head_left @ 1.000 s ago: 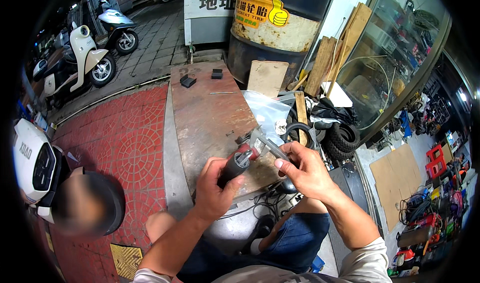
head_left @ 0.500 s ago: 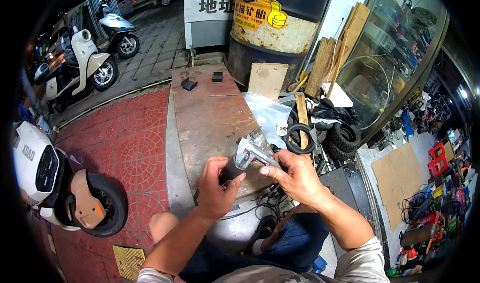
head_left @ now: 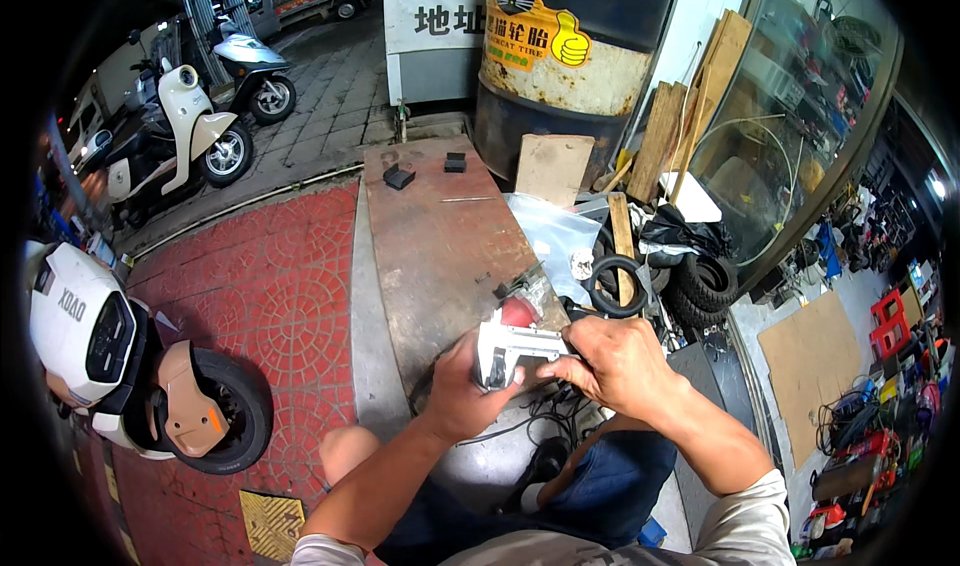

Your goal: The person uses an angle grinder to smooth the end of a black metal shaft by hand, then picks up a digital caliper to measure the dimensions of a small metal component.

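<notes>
Your left hand (head_left: 462, 398) is clenched round the body of the angle grinder (head_left: 503, 351), which sits at the near end of the long rusty metal plate (head_left: 440, 246), its red part facing away from you; your right hand (head_left: 615, 364) grasps the grey head of the same tool from the right side. Judging by the grip, keep the left hand firm and still so the body cannot twist, and let the right hand do the fine work close to the head; mind the black cable (head_left: 520, 424) trailing just below your wrists. Far off stands a dark drum (head_left: 570, 76) with a yellow label (head_left: 535, 34) showing a cat and a thumb; left of it a white sign (head_left: 432, 11) with dark characters
</notes>
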### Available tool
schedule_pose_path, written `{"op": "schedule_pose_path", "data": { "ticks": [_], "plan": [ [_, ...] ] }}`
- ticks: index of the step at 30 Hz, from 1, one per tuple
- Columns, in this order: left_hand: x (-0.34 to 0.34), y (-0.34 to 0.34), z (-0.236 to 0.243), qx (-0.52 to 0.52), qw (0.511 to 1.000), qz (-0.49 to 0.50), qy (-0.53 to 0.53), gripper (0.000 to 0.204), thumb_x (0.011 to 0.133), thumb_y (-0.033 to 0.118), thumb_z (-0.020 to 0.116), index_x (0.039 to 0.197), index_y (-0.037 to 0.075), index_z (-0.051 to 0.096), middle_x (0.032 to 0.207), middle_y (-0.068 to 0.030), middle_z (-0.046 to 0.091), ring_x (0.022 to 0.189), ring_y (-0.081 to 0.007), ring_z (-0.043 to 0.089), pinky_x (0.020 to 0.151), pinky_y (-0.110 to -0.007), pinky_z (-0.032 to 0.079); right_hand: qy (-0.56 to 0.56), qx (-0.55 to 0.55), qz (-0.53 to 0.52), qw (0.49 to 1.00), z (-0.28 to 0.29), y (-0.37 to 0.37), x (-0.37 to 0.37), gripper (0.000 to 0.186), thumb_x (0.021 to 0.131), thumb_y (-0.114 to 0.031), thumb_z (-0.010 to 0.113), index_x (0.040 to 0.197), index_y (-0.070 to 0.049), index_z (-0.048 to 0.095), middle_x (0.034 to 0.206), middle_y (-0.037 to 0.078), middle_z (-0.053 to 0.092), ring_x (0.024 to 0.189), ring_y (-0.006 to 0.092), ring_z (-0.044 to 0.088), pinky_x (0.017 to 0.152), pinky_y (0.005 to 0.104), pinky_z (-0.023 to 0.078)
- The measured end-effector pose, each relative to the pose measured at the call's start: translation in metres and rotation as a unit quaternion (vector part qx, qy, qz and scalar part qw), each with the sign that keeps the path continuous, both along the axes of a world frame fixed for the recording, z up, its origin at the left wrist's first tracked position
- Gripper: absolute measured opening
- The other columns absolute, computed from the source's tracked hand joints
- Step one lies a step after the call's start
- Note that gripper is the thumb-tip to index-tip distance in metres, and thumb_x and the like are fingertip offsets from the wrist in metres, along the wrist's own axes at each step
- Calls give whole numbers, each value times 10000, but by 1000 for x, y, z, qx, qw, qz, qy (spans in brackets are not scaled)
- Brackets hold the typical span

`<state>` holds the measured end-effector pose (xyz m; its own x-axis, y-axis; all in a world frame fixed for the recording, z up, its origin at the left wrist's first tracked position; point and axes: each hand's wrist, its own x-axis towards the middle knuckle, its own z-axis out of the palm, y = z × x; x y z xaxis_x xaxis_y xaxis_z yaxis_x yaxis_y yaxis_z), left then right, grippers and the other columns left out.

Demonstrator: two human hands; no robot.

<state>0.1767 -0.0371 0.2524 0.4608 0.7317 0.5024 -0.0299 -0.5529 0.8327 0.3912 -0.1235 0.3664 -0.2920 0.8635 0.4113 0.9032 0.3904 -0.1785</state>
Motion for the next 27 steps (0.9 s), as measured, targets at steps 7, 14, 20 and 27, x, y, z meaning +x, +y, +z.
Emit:
{"op": "schedule_pose_path", "data": {
  "ticks": [7, 14, 20, 27],
  "plan": [
    [1, -6, 4, 64, 998, 10, -10, 411, 844, 122, 914, 1149, 25, 656, 1033, -169, 700, 928, -376, 715, 819, -447, 574, -53, 4, 21, 998, 15, -15, -3, 470, 963, -457, 783, 832, -61, 568, 732, 105, 611, 635, 343, 676, 552, 446, 524],
    [12, -11, 1, 85, 996, 16, -19, 400, 835, 124, 923, 1139, 31, 678, 1076, -175, 722, 1000, -424, 702, 908, -491, 564, -68, 26, 14, 997, 16, -23, 0, 471, 950, -461, 796, 843, -71, 556, 718, 84, 582, 619, 320, 659, 528, 430, 504],
    [10, -12, -4, 80, 996, 28, 16, 347, 833, 70, 901, 1137, 26, 738, 1127, -171, 750, 1026, -389, 734, 932, -476, 576, -73, 23, 5, 997, 16, -27, -3, 467, 957, -450, 797, 845, -67, 556, 723, 91, 596, 616, 325, 663, 527, 438, 510],
    [8, -13, 0, 94, 995, 32, 15, 360, 824, 82, 908, 1131, 16, 733, 1120, -181, 739, 1027, -403, 723, 929, -495, 574, -71, 16, 4, 997, 14, -28, -3, 475, 960, -459, 793, 845, -61, 558, 720, 94, 600, 618, 326, 666, 532, 442, 511]
  ]
}}
